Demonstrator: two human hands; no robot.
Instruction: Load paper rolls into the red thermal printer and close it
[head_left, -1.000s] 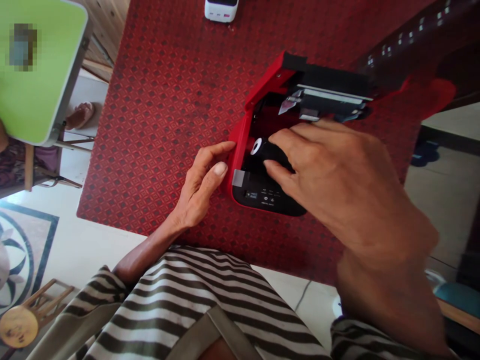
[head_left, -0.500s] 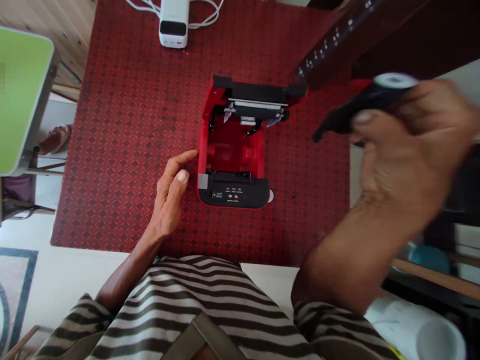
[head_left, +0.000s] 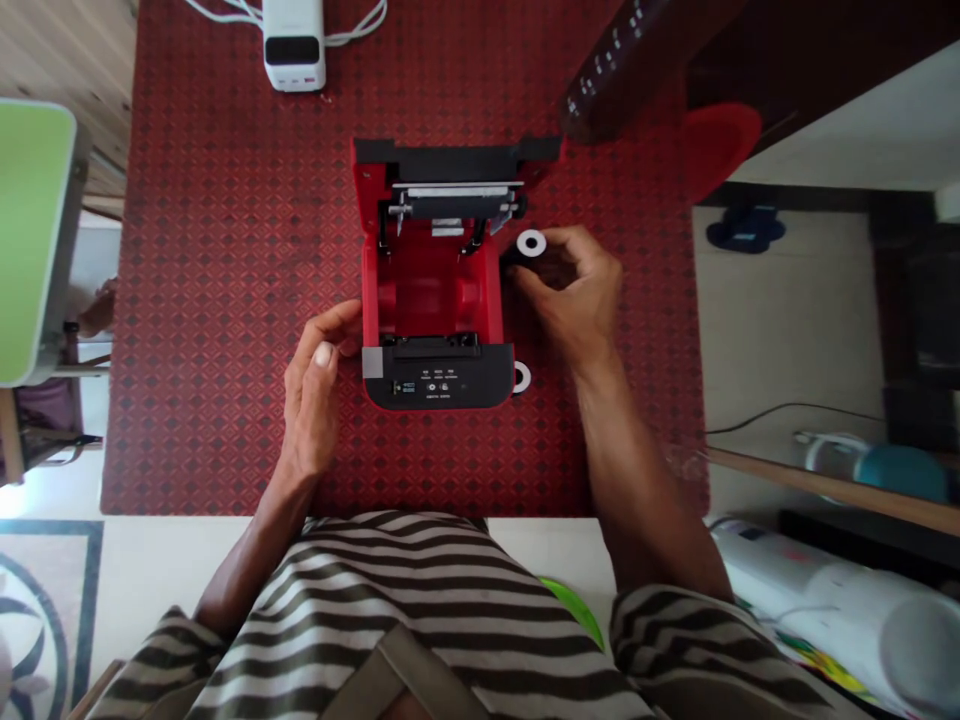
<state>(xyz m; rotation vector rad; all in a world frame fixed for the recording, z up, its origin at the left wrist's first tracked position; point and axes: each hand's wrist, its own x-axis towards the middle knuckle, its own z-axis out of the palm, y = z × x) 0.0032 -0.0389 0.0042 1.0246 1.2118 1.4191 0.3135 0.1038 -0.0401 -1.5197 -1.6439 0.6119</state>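
Note:
A red and black printer stands on the red patterned tablecloth with its lid swung back and its red inner bay showing nothing inside. My left hand rests against the printer's left side, fingers curled loosely, thumb near the front corner. My right hand is just right of the printer, its fingers closed round a black roll with a white core, which stands on the cloth. A small white ring lies at the printer's front right corner.
A white device with white cables sits at the far edge of the table. A dark patterned object lies at the back right beside a red round thing. A green board stands left. The table edge runs near my striped shirt.
My right hand lifted the black roll out of the printer, swung it up to the right, then brought it down onto the cloth beside the printer. The left hand stayed at the printer's side.

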